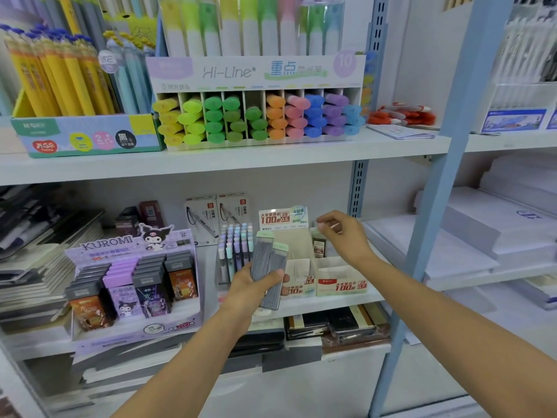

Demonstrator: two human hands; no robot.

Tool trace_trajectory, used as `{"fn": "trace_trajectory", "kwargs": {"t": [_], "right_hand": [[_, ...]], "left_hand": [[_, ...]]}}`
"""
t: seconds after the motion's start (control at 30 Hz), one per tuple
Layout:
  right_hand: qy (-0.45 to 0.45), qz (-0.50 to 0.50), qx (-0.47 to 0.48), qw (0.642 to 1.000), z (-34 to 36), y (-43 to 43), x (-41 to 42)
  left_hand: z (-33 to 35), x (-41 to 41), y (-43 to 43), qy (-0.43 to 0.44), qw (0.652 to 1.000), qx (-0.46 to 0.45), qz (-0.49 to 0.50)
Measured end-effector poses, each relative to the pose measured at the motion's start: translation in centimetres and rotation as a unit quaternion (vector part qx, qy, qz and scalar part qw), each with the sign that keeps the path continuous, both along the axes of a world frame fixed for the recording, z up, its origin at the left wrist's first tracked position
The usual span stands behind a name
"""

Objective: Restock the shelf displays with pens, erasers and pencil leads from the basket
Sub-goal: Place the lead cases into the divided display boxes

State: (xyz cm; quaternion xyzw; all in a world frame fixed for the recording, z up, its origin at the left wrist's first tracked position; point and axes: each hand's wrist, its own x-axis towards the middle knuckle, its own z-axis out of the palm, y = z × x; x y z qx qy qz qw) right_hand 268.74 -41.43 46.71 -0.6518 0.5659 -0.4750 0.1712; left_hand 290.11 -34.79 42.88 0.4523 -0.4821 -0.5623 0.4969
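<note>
Presently, two pencil lead cases are in hand: slim, flat and grey, each capped in pale green, fanned one over the other with the caps uppermost. The left hand grips them by their lower halves. Its thumb lies across their front and the remaining fingers curl behind, closed firmly on both. The caps stand clear above those fingers.

A third lead case, darker and labelled, stands upright in the cardboard display box, to the right of the held pair. The right hand hovers over it, its fingers loosely curled, thumb and forefinger narrowly apart with nothing visible between them. That case lies just below those fingertips; contact cannot be determined.

Pastel pens stand just behind the left-hand fingers. The box rests on the white shelf.
</note>
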Motion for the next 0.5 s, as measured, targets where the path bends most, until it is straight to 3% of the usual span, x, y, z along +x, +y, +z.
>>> {"fn": "trace_trajectory", "kwargs": {"t": [0.13, 0.23, 0.5], "right_hand": [[-0.11, 0.135, 0.113, 0.978, 1.7, 2.9, 2.3], [-0.127, 0.193, 0.178, 0.957, 2.1, 4.3, 3.0], [-0.261, 0.172, 0.189, 0.931, 2.7, 5.9, 1.1]], "left_hand": [[1.0, -1.3, 0.7, 0.0, 1.0, -0.011, -0.021], [1.5, -2.4, 1.4, 0.009, 0.999, -0.008, -0.036], [2.8, -2.9, 2.9, 0.009, 1.0, 0.008, -0.015]]}}
